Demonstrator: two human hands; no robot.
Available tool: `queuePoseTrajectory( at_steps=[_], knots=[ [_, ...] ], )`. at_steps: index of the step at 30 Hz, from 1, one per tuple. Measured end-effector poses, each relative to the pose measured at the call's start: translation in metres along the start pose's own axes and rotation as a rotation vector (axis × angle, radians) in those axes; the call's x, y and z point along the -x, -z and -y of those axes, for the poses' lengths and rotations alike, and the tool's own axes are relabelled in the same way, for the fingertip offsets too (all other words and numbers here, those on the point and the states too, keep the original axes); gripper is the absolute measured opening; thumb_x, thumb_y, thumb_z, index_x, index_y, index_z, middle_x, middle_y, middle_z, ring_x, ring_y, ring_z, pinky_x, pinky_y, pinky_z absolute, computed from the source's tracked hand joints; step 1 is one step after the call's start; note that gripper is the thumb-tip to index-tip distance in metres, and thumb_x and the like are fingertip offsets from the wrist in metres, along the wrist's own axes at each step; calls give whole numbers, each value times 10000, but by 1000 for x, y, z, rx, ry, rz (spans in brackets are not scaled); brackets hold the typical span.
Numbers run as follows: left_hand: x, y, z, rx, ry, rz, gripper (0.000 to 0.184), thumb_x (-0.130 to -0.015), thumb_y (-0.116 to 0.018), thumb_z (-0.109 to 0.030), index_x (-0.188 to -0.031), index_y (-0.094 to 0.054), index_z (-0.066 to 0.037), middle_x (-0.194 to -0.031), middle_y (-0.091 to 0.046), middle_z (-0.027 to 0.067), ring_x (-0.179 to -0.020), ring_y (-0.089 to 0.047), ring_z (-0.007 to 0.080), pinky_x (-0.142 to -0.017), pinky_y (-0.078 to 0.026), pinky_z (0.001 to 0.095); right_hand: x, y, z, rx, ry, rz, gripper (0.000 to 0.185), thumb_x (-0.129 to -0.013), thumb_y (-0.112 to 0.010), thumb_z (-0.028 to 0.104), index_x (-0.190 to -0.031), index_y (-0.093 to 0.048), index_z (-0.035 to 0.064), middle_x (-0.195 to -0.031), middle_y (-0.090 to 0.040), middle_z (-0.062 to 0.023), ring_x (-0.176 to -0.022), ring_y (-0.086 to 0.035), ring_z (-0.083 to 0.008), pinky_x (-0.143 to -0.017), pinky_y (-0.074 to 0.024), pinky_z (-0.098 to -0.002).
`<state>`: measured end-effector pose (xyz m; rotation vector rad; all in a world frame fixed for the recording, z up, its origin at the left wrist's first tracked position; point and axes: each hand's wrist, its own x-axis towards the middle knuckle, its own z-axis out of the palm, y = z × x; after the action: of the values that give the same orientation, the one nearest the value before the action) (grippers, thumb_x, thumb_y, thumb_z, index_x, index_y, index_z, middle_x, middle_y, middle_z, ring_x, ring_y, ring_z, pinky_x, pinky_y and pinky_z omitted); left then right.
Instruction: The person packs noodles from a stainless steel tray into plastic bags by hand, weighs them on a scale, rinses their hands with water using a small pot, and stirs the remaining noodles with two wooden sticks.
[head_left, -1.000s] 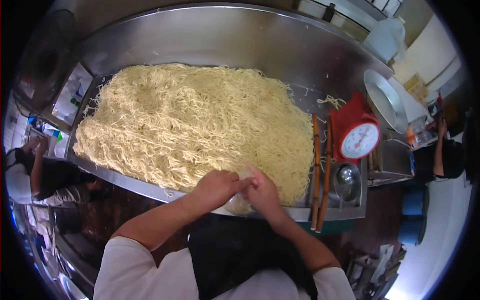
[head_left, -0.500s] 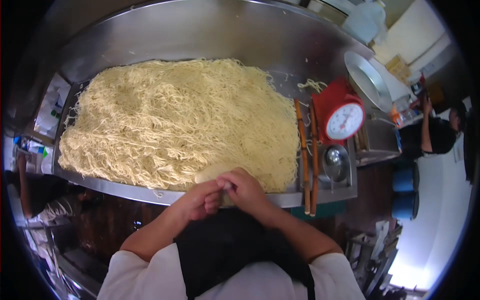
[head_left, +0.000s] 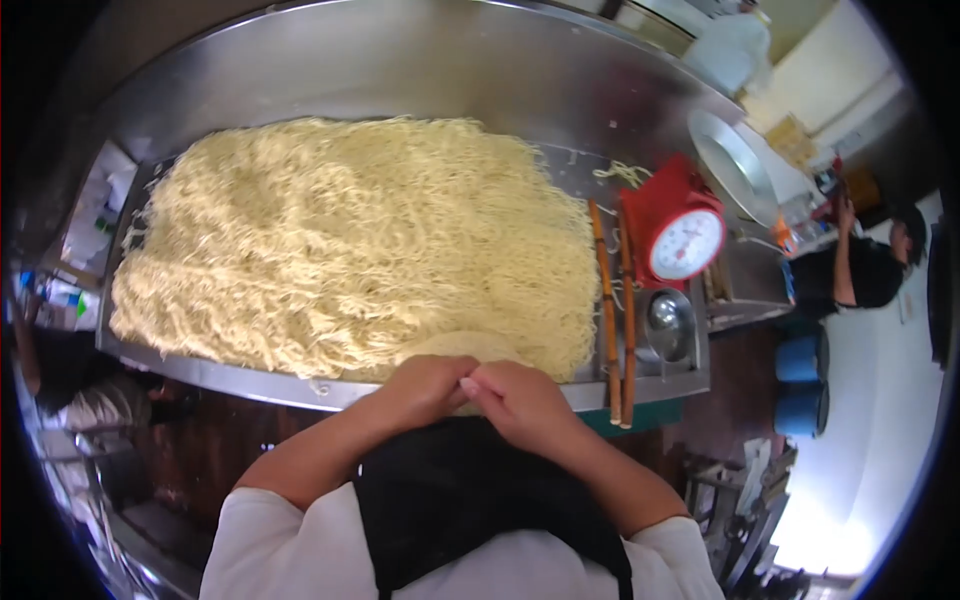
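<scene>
My left hand (head_left: pixel 430 387) and my right hand (head_left: pixel 520 396) meet at the near edge of a steel trough, in front of my black apron. Both have their fingers closed on the gathered top of a clear plastic bag (head_left: pixel 462 345). The bag's rounded, pale body bulges just beyond my knuckles, and the pinched part is hidden by my fingers. A wide heap of pale yellow noodles (head_left: pixel 350 235) lies in the trough directly beyond the bag.
Two brown sticks (head_left: pixel 608 320) lie across the trough's right end. Beside them are a red dial scale (head_left: pixel 686 243), a metal bowl (head_left: pixel 668 318) and a metal pan (head_left: pixel 735 165). A person in dark clothes (head_left: pixel 870 270) stands far right; another (head_left: pixel 75 375) is at left.
My hands have drawn closer together over the bag's top, and the bag has swung to lie beyond them. The view has shifted, so the trough and scale sit further left.
</scene>
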<state>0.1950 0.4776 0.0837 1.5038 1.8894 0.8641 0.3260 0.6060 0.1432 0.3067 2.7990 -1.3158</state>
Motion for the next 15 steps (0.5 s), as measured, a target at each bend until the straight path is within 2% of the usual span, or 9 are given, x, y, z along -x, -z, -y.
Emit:
queuePoseTrajectory(
  at_steps=[3, 4, 7, 9, 12, 15],
  knots=[
    [9, -19, 6, 292, 98, -80, 203, -830, -600, -263, -883, -635, -70, -762, -627, 166, -721, -613, 349, -637, -468, 419, 3, 5, 8, -129, 55, 22, 229, -931, -520, 257, -920, -600, 43, -813, -604, -154, -781, -592, -340, -679, -459, -410],
    [15, -17, 2, 329, 135, -126, 195, -831, -609, -253, -840, -628, -59, -723, -614, 148, -680, -599, 307, -612, -458, 395, 4, 4, 7, -173, 77, 20, 229, -929, -536, 261, -953, -612, 47, -815, -607, -146, -764, -595, -326, -671, -463, -390],
    [28, -14, -28, 479, 262, -277, 228, -835, -642, -230, -724, -604, -35, -620, -571, 87, -579, -544, 180, -542, -421, 326, 10, 11, -2, -318, 146, 72, 239, -918, -593, 246, -1038, -619, 40, -813, -625, -100, -707, -599, -199, -648, -469, -303],
    [38, -15, -53, 630, 399, -397, 273, -841, -670, -222, -664, -585, -33, -568, -535, 33, -541, -488, 95, -502, -387, 284, 15, 20, -13, -503, 87, 95, 245, -904, -629, 221, -1055, -617, 28, -813, -627, -64, -697, -569, -122, -637, -458, -257],
    [58, -21, -87, 572, 634, -477, 306, -861, -679, -200, -617, -572, -51, -550, -498, -38, -532, -427, 37, -483, -341, 254, 18, 30, -39, -643, 58, 90, 249, -895, -653, 192, -1065, -614, 14, -829, -628, -27, -713, -543, -60, -646, -454, -220],
    [80, -40, -93, 481, 534, -777, 352, -863, -671, -138, -554, -506, -111, -513, -467, -43, -441, -354, 37, -413, -279, 230, 21, 35, -71, -764, 26, 92, 244, -889, -662, 175, -1067, -615, 14, -844, -627, -12, -722, -536, -50, -659, -454, -208]
  ],
)
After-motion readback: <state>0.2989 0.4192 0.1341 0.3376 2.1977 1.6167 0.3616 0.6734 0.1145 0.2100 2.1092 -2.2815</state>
